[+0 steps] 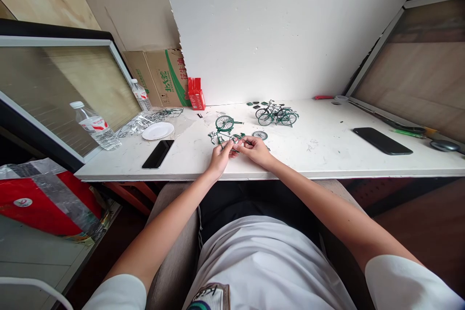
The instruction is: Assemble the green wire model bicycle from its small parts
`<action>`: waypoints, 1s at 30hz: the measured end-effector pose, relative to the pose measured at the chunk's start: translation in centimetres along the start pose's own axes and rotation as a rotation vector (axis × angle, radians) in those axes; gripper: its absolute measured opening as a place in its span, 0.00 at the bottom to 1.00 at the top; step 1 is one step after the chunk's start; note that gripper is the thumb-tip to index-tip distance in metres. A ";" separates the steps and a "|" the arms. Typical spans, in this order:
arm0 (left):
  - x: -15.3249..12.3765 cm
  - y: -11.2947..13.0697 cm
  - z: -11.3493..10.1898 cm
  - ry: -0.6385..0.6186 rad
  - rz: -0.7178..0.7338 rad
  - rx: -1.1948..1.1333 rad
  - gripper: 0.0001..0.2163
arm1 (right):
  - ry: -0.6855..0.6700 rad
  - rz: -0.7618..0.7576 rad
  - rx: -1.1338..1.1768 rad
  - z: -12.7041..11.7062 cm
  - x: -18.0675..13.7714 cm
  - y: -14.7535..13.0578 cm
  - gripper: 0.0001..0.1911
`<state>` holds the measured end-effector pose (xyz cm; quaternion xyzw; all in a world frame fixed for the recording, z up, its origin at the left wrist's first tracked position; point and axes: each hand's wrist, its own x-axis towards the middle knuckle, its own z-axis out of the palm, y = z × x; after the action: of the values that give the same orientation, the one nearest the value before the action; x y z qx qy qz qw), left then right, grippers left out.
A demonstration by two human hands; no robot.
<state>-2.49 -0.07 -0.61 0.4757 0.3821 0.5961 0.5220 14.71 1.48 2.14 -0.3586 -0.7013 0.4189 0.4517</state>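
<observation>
White-sleeved arms (pixel 316 193) slant inward over the surface (pixel 196 167) edge; left hand (pixel 220 159) and right hand (pixel 258 151) pinch a green bicycle frame (pixel 220 138), with room open rightward.

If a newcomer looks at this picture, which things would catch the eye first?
Probably the large white board along the back of the desk comes first. Then perhaps the left hand and right hand, close together just in front of a green wheel, and the small bikes standing beyond them to the right.
</observation>
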 end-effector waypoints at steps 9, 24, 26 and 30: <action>-0.1 0.3 0.2 -0.012 -0.004 -0.022 0.22 | -0.028 -0.033 0.028 0.0 0.1 0.1 0.23; -0.6 0.5 0.0 -0.085 -0.007 0.049 0.27 | -0.038 0.087 0.123 -0.2 0.2 0.0 0.26; -0.6 0.6 0.1 -0.090 -0.005 0.064 0.28 | -0.042 0.105 0.132 -0.2 0.1 -0.2 0.27; -0.7 0.7 0.1 -0.097 0.008 0.093 0.27 | -0.048 0.119 0.145 -0.2 0.1 -0.2 0.28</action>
<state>-2.61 -0.87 0.00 0.5293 0.3820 0.5559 0.5147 14.81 1.58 2.38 -0.3560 -0.6572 0.5031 0.4339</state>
